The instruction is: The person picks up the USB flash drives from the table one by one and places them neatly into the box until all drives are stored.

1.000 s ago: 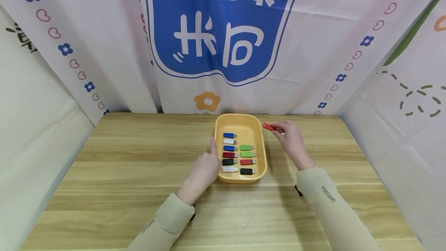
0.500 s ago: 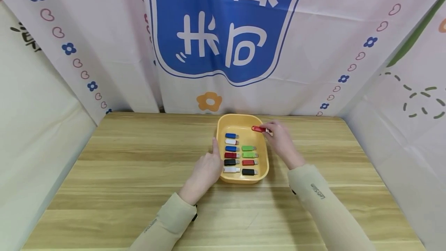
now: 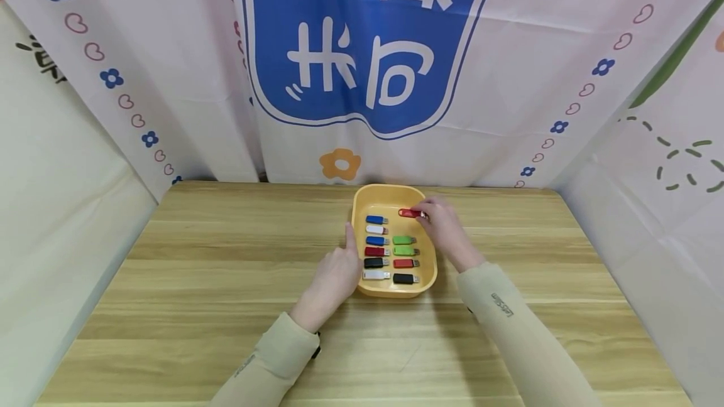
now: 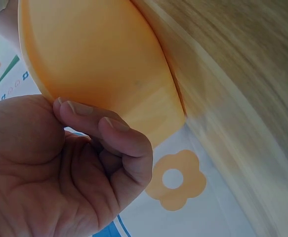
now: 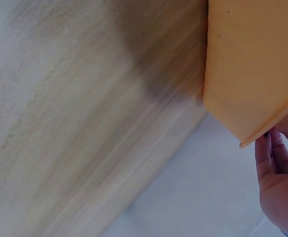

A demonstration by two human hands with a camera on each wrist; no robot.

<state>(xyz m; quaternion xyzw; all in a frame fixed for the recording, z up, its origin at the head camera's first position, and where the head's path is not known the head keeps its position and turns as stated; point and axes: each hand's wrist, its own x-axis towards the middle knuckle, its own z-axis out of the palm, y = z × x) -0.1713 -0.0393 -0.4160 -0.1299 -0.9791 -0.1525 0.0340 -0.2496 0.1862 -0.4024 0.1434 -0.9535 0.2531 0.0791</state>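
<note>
A yellow plastic tray (image 3: 394, 198) stands on the table, with several USB sticks in two columns inside. My right hand (image 3: 444, 225) pinches a red USB stick (image 3: 408, 213) by its connector end over the far right part of the tray. It lies above two green USB sticks (image 3: 404, 240) in the right column; a blue USB stick (image 3: 374, 220) tops the left column. My left hand (image 3: 334, 275) grips the tray's left side, its fingers (image 4: 129, 140) curled at the outer wall in the left wrist view. In the right wrist view, the tray wall hides the held stick from my right hand (image 5: 282, 182).
The wooden table (image 3: 237, 256) extends on both sides of the tray. A printed curtain (image 3: 294, 143) hangs right behind the table's back edge, and white fabric (image 3: 51, 218) closes in the sides.
My right hand has carried the red USB stick leftward, from outside the right rim to over the tray's inside, and slightly lower. My left hand stays at the left rim.
</note>
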